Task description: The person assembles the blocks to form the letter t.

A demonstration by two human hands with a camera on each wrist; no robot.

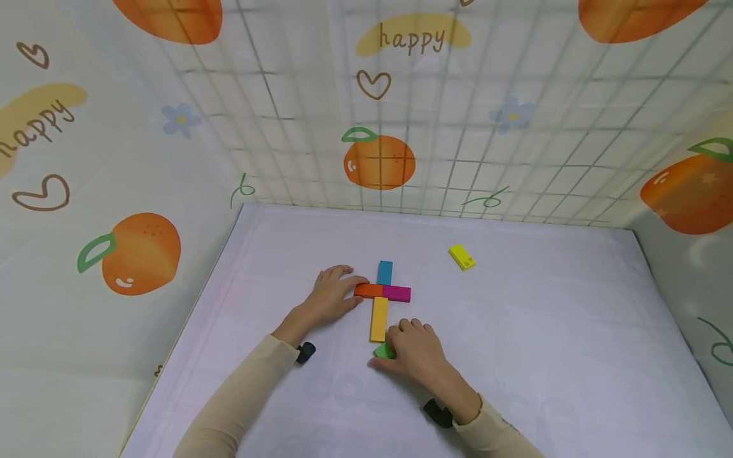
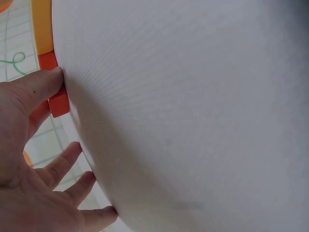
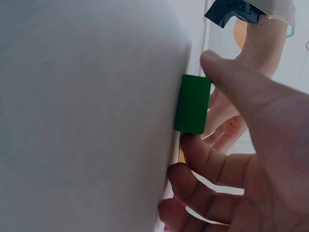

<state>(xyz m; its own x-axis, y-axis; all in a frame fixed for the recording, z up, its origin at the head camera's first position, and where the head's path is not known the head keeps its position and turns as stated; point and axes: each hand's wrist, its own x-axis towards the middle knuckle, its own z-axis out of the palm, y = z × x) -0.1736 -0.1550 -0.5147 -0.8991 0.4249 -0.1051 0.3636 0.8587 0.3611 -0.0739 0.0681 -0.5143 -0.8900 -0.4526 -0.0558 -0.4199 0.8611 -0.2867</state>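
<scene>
On the white table, my left hand (image 1: 331,296) pinches the left end of an orange-red block (image 1: 368,291) between thumb and index finger. A magenta block (image 1: 397,293) joins its right end, and a blue block (image 1: 385,273) stands out above the two. Below them a long yellow-orange block (image 1: 378,319) points toward me. Under its near end, my right hand (image 1: 417,350) pinches a green block (image 1: 382,350), partly covered by the fingers. In the right wrist view a rectangular side of the green block (image 3: 193,104) shows between thumb and index finger.
A bright yellow block (image 1: 461,257) lies apart at the back right of the table (image 1: 561,331). Fabric walls (image 1: 298,127) printed with oranges rise behind and beside the table. A dark wrist device (image 1: 438,413) sits under my right wrist.
</scene>
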